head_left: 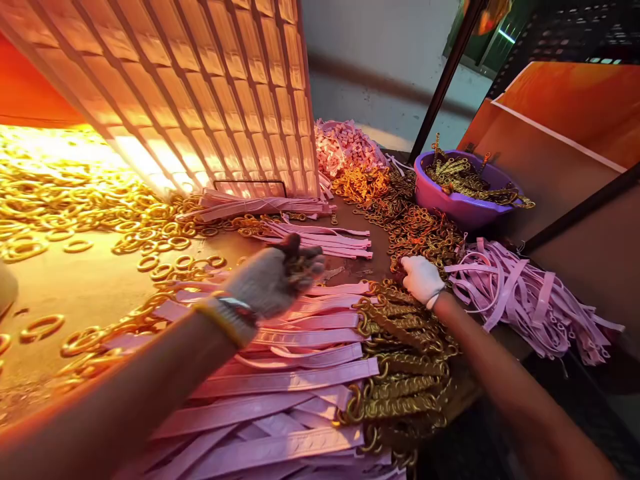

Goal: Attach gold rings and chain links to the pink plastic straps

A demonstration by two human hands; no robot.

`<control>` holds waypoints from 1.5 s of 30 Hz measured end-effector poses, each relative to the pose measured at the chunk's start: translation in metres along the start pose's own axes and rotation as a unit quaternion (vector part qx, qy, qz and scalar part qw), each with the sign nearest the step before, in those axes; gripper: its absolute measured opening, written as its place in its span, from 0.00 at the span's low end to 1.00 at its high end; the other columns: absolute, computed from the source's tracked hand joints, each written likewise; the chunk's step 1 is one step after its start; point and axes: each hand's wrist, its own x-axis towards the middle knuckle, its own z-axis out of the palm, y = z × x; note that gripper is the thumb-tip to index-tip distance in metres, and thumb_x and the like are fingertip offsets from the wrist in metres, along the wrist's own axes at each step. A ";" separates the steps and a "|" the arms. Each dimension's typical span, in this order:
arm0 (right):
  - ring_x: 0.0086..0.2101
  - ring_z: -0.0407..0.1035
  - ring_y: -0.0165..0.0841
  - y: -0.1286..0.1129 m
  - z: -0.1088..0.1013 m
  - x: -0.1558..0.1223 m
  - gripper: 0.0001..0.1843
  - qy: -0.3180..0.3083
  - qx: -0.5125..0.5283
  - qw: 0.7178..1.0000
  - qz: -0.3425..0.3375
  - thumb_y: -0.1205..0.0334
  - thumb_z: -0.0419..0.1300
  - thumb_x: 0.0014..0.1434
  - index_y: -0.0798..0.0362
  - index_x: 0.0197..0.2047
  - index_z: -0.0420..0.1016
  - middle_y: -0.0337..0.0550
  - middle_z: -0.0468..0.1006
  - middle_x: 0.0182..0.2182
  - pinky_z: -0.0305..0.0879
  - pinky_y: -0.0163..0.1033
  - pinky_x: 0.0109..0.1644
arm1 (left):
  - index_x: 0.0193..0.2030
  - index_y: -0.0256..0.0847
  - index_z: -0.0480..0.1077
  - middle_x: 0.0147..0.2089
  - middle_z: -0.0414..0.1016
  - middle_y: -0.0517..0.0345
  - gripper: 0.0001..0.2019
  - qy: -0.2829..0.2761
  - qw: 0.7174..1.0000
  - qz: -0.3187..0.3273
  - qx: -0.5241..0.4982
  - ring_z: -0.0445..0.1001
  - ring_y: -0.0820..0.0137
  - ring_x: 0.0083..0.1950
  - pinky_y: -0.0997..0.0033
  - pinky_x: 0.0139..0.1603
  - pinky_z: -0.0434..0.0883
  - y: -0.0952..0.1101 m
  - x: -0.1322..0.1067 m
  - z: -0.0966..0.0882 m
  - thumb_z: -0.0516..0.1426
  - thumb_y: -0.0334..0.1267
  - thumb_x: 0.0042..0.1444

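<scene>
My left hand point(273, 283), in a white glove with dark fingertips, is above the pink straps point(305, 380) with its fingers curled together. It is blurred, and what lies in the fingers cannot be made out. The straps lie side by side, their right ends joined to brass-coloured chains point(413, 387). My right hand point(423, 279), also gloved in white, is at the near edge of a heap of loose chains point(425, 230). Its fingers are bent down and pressed together at the chains; anything pinched there is hidden.
Many gold rings point(165, 263) spread across the left of the table. A ribbed translucent panel point(210, 100) stands upright behind. A purple basin point(450, 203) holds chains. Pink straps point(530, 293) are heaped at right, with a pile of small pink pieces point(345, 143) at the back.
</scene>
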 end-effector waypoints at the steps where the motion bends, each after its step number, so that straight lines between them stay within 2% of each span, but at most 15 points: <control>1: 0.41 0.70 0.40 -0.002 0.007 -0.001 0.06 -0.007 -0.026 1.000 0.002 0.74 0.60 0.54 0.55 0.35 0.75 0.49 0.78 0.36 0.58 0.37 0.41 | 0.35 0.30 0.69 0.25 0.73 0.52 0.18 -0.005 0.999 -0.035 -0.021 0.71 0.73 0.21 0.82 0.13 0.60 -0.007 0.006 0.005 0.45 0.38 0.71; 3: 0.43 0.70 0.41 -0.005 0.015 -0.003 0.12 -0.015 -0.063 0.998 0.002 0.78 0.58 0.52 0.55 0.37 0.75 0.51 0.77 0.40 0.58 0.37 0.41 | 0.34 0.31 0.68 0.25 0.73 0.49 0.19 -0.019 0.996 -0.080 -0.021 0.71 0.71 0.19 0.80 0.09 0.58 -0.019 0.013 0.009 0.47 0.42 0.70; 5: 0.42 0.70 0.40 -0.004 0.019 -0.003 0.14 -0.020 -0.081 0.997 0.003 0.78 0.57 0.52 0.54 0.40 0.74 0.52 0.76 0.42 0.58 0.37 0.40 | 0.33 0.32 0.68 0.26 0.74 0.49 0.15 -0.049 0.994 -0.086 -0.036 0.71 0.70 0.18 0.79 0.07 0.57 -0.028 0.015 0.006 0.49 0.40 0.68; 9: 0.37 0.71 0.39 0.006 0.018 0.002 0.10 -0.020 -0.068 0.997 -0.001 0.72 0.58 0.55 0.55 0.41 0.73 0.50 0.77 0.37 0.59 0.37 0.38 | 0.34 0.32 0.70 0.24 0.74 0.53 0.07 -0.079 0.995 -0.064 -0.015 0.68 0.75 0.16 0.83 0.09 0.56 -0.035 0.010 -0.002 0.51 0.25 0.61; 13: 0.38 0.71 0.37 0.005 0.010 0.002 0.08 0.000 -0.015 0.999 -0.035 0.69 0.55 0.59 0.54 0.40 0.74 0.45 0.79 0.37 0.63 0.36 0.41 | 0.28 0.33 0.69 0.19 0.68 0.57 0.07 -0.143 0.987 -0.025 0.061 0.56 0.83 0.12 0.87 0.10 0.49 -0.039 0.007 -0.004 0.55 0.25 0.57; 16: 0.42 0.72 0.35 -0.014 0.001 -0.008 0.13 0.032 0.080 0.992 -0.091 0.67 0.50 0.63 0.53 0.46 0.74 0.45 0.80 0.42 0.66 0.37 0.47 | 0.27 0.34 0.69 0.19 0.68 0.59 0.07 -0.144 0.984 0.038 0.101 0.58 0.83 0.14 0.86 0.12 0.52 -0.045 0.008 -0.006 0.60 0.29 0.54; 20: 0.44 0.74 0.37 -0.056 -0.014 -0.029 0.15 0.073 0.215 0.952 -0.207 0.67 0.51 0.64 0.52 0.50 0.74 0.46 0.80 0.43 0.69 0.41 0.52 | 0.31 0.36 0.72 0.21 0.70 0.59 0.06 -0.103 0.977 0.096 0.159 0.60 0.80 0.16 0.83 0.15 0.55 -0.053 0.011 -0.009 0.62 0.37 0.53; 22: 0.46 0.73 0.39 -0.077 -0.021 -0.039 0.19 0.082 0.165 0.954 -0.238 0.72 0.51 0.60 0.53 0.53 0.73 0.48 0.79 0.44 0.69 0.42 0.53 | 0.33 0.37 0.73 0.19 0.69 0.60 0.09 -0.088 0.968 0.126 0.199 0.59 0.79 0.16 0.82 0.14 0.54 -0.054 0.009 -0.009 0.60 0.42 0.54; 26: 0.49 0.70 0.43 -0.109 -0.032 -0.052 0.23 0.081 -0.040 0.964 -0.249 0.79 0.51 0.54 0.59 0.52 0.72 0.55 0.76 0.48 0.67 0.43 0.54 | 0.40 0.37 0.73 0.22 0.73 0.58 0.12 -0.094 0.955 0.174 0.221 0.61 0.77 0.16 0.80 0.14 0.55 -0.051 -0.002 -0.006 0.58 0.43 0.55; 30: 0.40 0.70 0.39 -0.128 -0.038 -0.052 0.16 0.030 -0.197 0.943 -0.268 0.75 0.49 0.63 0.56 0.48 0.74 0.54 0.75 0.46 0.67 0.40 0.42 | 0.37 0.38 0.72 0.19 0.68 0.62 0.12 -0.129 0.949 0.187 0.218 0.57 0.78 0.14 0.80 0.13 0.54 -0.051 -0.004 -0.004 0.58 0.45 0.55; 33: 0.36 0.67 0.39 -0.131 -0.038 -0.046 0.14 0.015 -0.228 0.928 -0.295 0.71 0.48 0.68 0.54 0.45 0.75 0.53 0.75 0.40 0.61 0.39 0.35 | 0.31 0.39 0.69 0.17 0.64 0.63 0.10 -0.175 0.957 0.153 0.176 0.57 0.78 0.14 0.80 0.14 0.54 -0.053 0.003 -0.006 0.60 0.44 0.52; 36: 0.38 0.67 0.41 -0.127 -0.037 -0.045 0.13 0.016 -0.207 0.928 -0.309 0.71 0.48 0.67 0.55 0.45 0.74 0.55 0.74 0.40 0.60 0.40 0.37 | 0.28 0.40 0.66 0.17 0.64 0.63 0.12 -0.152 0.956 0.147 0.202 0.57 0.78 0.14 0.80 0.13 0.53 -0.052 0.001 -0.008 0.60 0.45 0.55; 39: 0.39 0.69 0.40 -0.119 -0.038 -0.047 0.11 -0.003 -0.154 0.954 -0.257 0.69 0.51 0.66 0.56 0.46 0.73 0.54 0.76 0.40 0.61 0.39 0.40 | 0.29 0.39 0.68 0.18 0.64 0.64 0.14 -0.132 0.930 0.193 0.285 0.56 0.78 0.15 0.80 0.14 0.53 -0.047 -0.009 -0.006 0.58 0.47 0.58; 42: 0.35 0.69 0.36 -0.110 -0.036 -0.050 0.06 -0.044 -0.045 0.972 -0.227 0.67 0.55 0.64 0.54 0.42 0.73 0.47 0.77 0.36 0.60 0.36 0.39 | 0.31 0.38 0.70 0.18 0.65 0.64 0.11 -0.155 0.901 0.202 0.350 0.58 0.78 0.16 0.81 0.15 0.54 -0.043 -0.015 -0.005 0.60 0.45 0.56; 45: 0.31 0.66 0.32 -0.101 -0.031 -0.051 0.07 -0.081 0.085 0.966 -0.231 0.64 0.56 0.66 0.52 0.34 0.72 0.40 0.75 0.30 0.59 0.34 0.36 | 0.29 0.39 0.70 0.20 0.68 0.61 0.11 -0.185 0.886 0.187 0.382 0.60 0.77 0.16 0.80 0.15 0.55 -0.042 -0.011 -0.007 0.59 0.43 0.56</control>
